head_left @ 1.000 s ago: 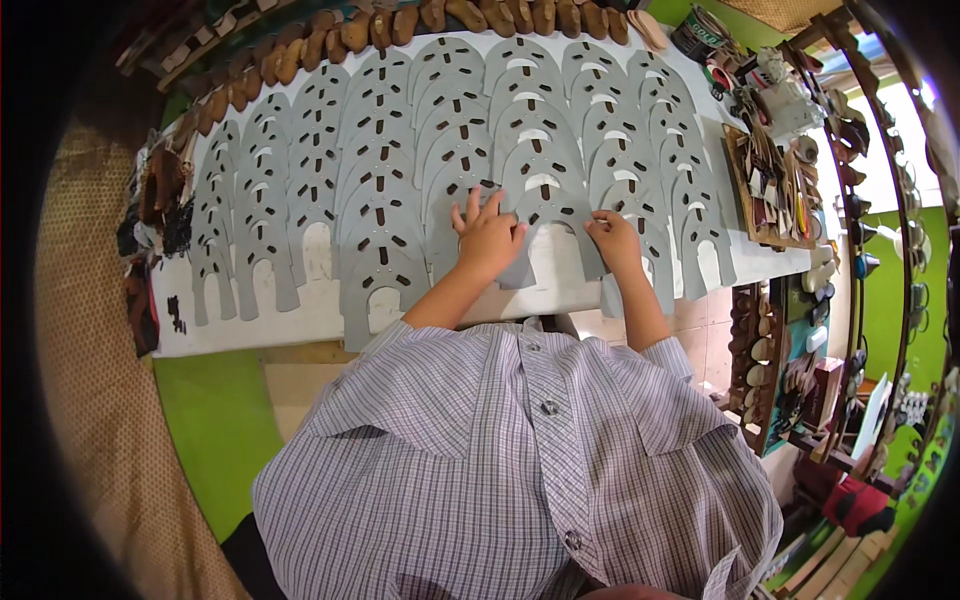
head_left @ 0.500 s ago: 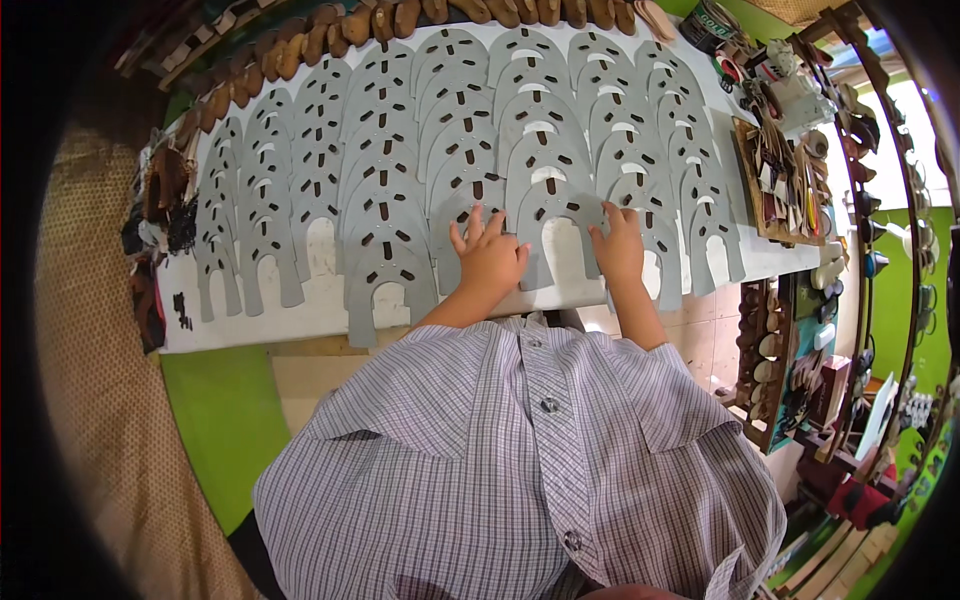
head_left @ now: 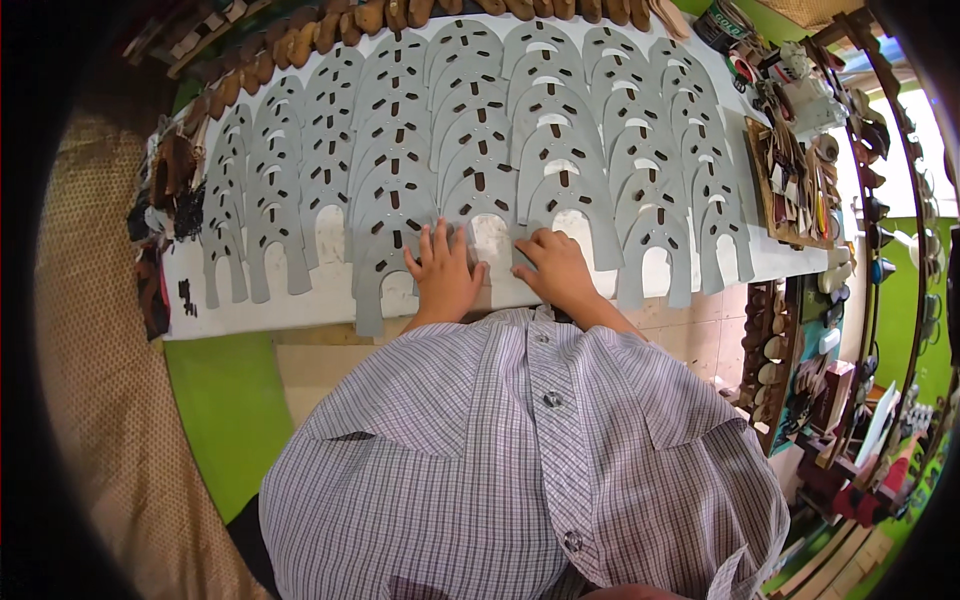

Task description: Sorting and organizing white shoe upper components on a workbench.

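Observation:
Grey U-shaped flat pieces, which look like shoe uppers, lie overlapping in columns over the table, each with small dark patches at its curve. My left hand (head_left: 443,275) rests palm down with fingers spread, over the left leg of the front piece (head_left: 462,203) in a middle column and the edge of the column to its left. By that piece's right leg is my right hand (head_left: 560,270), its fingers loosely bent and apart, the tips touching where it meets the neighbouring piece (head_left: 598,225). Neither hand lifts anything.
A white-topped table (head_left: 260,322) carries the pieces. Brown shoe lasts (head_left: 330,35) line its far edge. At the right are a board of tools and strips (head_left: 785,185), a dark tin (head_left: 722,25) and racks of shoes (head_left: 875,210). Dark scraps (head_left: 170,165) lie at the left.
Both hands have moved left, from the neighbouring column on the right to this one. My right hand has turned inward and come closer to my left. The view has shifted slightly.

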Motion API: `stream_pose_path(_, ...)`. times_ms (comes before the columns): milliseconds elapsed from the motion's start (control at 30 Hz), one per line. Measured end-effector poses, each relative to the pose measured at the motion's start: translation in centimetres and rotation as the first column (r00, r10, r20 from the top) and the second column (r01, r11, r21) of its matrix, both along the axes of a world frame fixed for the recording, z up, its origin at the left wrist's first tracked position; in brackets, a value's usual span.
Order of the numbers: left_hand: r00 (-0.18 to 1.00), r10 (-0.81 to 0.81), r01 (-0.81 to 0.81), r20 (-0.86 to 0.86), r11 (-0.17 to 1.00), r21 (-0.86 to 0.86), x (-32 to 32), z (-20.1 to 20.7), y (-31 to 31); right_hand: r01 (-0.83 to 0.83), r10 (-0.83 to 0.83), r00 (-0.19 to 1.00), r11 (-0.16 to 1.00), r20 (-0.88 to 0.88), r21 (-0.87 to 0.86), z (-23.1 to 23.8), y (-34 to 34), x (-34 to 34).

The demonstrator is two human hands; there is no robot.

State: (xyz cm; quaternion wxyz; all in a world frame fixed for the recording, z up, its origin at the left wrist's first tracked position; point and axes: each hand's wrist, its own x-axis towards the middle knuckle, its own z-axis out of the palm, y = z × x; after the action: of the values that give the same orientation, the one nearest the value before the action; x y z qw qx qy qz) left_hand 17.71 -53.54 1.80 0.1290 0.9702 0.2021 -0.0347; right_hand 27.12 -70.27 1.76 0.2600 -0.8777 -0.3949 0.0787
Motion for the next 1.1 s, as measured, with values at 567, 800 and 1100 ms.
stream_pose_path(567, 0.947, -0.27, 0.277, 0.177, 0.961, -0.015, -3.0, -0.3, 2.6, -0.199, 0.223, 0.956, 0.971, 0.193, -0.135, -1.0, -1.1, -0.7)
stream_pose_path(800, 0.87, -0.378, 0.35, 0.317, 0.926, 0.145, -3.8, -2.2, 2.3, -0.148, 0.159, 0.983, 0.981, 0.087, -0.128, 0.9, -2.1, -1.3)
stream_pose_path(1100, 0.889, -0.321, 0.292, 0.326, 0.947, 0.136, -3.4, -2.1, 1.4, -0.166, 0.175, 0.961, 0.984, 0.215, -0.06, -0.8, -2.9, -1.5)
